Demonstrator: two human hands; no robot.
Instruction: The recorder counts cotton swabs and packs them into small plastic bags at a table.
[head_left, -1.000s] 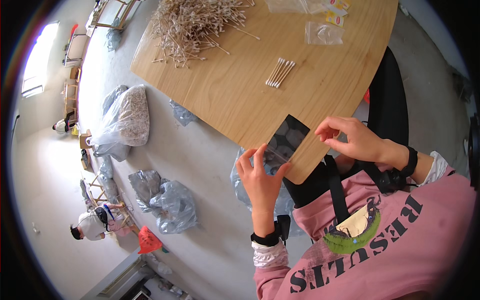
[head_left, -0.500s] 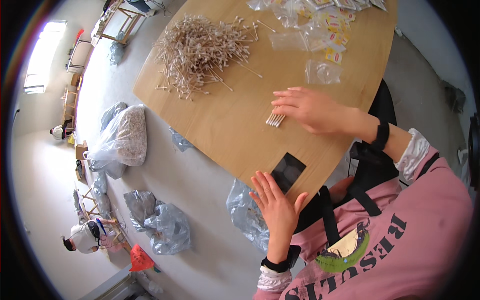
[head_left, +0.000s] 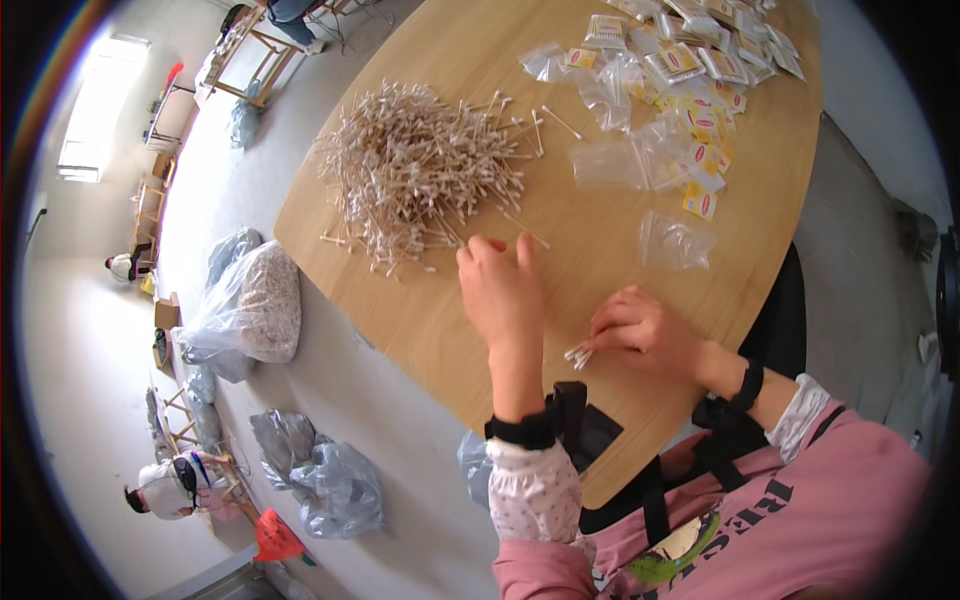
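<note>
A large heap of cotton swabs with white tips and pale sticks lies on the wooden table. My left hand reaches to the near edge of this heap, its thumb apart from the bent fingers; nothing shows clearly between them. Closer to me, my right hand is closed on a small bundle of cotton swabs, whose white tips stick out to the left of the fingers. Partly behind my left wrist lies a dark flat rectangle near the table's edge.
Clear plastic bags and yellow-and-white cards lie on the right of the table. Filled swab packets are heaped at its far right. Sacks stand on the floor to the left. Other people work farther off.
My left hand has moved from beside the dark rectangle up to the swab heap. My right hand has drawn nearer to me with the bundle. The view has shifted, showing more packets.
</note>
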